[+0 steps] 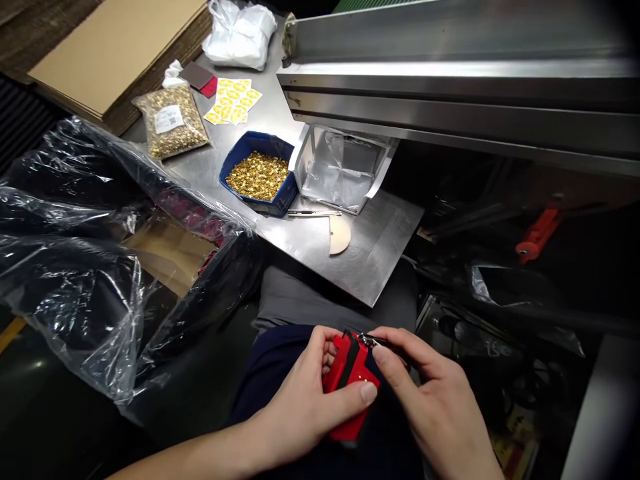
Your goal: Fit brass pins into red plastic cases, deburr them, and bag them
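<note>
Over my lap, my left hand (320,400) is closed round a small red and black box-shaped device (350,373), its thumb lying across the front face. My right hand (425,387) is at the top right corner of the device, thumb and forefinger pinched at a small shiny metal fitting (367,340). The exact kind of both the device and the fitting is hard to make out. My left fingers are partly hidden behind the device.
Ahead, a metal table (385,233) holds a blue bin (233,157) of gold-coloured pieces, a white tray (300,160) with clear bags, a beige disc (341,235), a bag of gold pieces (173,123) and yellow stickers (233,101). A plastic-lined box (170,250) stands left.
</note>
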A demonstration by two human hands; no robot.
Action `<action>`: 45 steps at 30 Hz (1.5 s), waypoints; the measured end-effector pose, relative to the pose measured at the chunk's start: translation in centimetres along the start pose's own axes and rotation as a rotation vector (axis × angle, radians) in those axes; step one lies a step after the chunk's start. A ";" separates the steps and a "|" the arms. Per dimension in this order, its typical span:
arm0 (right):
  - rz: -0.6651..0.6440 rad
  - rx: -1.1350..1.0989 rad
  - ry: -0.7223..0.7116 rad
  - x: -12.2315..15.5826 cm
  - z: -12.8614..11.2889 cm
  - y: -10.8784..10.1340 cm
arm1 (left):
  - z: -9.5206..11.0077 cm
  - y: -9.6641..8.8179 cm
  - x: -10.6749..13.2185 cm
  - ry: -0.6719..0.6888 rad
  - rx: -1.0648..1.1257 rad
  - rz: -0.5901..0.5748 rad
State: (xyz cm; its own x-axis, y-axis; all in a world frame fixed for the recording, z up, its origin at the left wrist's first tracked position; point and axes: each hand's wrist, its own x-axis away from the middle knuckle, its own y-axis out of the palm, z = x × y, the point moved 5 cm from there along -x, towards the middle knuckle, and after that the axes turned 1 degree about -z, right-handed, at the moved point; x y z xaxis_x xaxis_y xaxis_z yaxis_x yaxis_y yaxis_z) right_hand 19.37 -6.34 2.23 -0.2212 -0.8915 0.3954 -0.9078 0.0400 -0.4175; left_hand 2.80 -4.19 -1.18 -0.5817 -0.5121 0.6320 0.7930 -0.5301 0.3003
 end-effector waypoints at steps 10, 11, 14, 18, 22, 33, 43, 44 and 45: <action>-0.065 0.009 -0.157 0.1 -0.2 -1.7 | 1.1 -0.6 -0.4 -0.108 0.155 -0.261; -0.094 0.022 -0.199 0.2 -0.4 -2.3 | 1.1 -0.7 -0.4 -0.190 0.212 -0.371; -0.244 0.076 -0.350 0.5 -1.2 -3.4 | 0.8 -1.4 0.0 -0.435 0.314 -0.666; -0.496 0.161 -0.503 0.5 -2.8 -3.5 | 0.3 -2.0 0.4 -0.552 0.352 -0.854; -0.592 0.204 -0.597 0.3 -3.9 -2.7 | -0.3 -2.0 0.3 -0.578 0.344 -0.893; -0.638 0.119 -0.649 0.1 -3.5 -1.5 | -3.2 -2.6 -0.5 -0.606 0.302 -1.048; -0.616 0.050 -0.658 0.1 -3.1 -1.4 | -3.1 -2.5 -0.6 -0.643 0.269 -1.073; -0.614 0.051 -0.662 0.1 -3.1 -1.3 | -3.0 -2.5 -0.6 -0.646 0.264 -1.068; -0.612 0.054 -0.666 0.2 -3.0 -1.3 | -2.9 -2.5 -0.6 -0.648 0.263 -1.059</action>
State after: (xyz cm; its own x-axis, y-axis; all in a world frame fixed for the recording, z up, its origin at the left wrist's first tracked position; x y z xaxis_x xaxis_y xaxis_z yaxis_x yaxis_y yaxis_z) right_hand 19.47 -5.18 5.31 0.5621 -0.8270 0.0131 -0.7769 -0.5334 -0.3345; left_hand 0.69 -4.51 -4.35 -0.8149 0.5415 0.2065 0.0506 -0.2885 0.9561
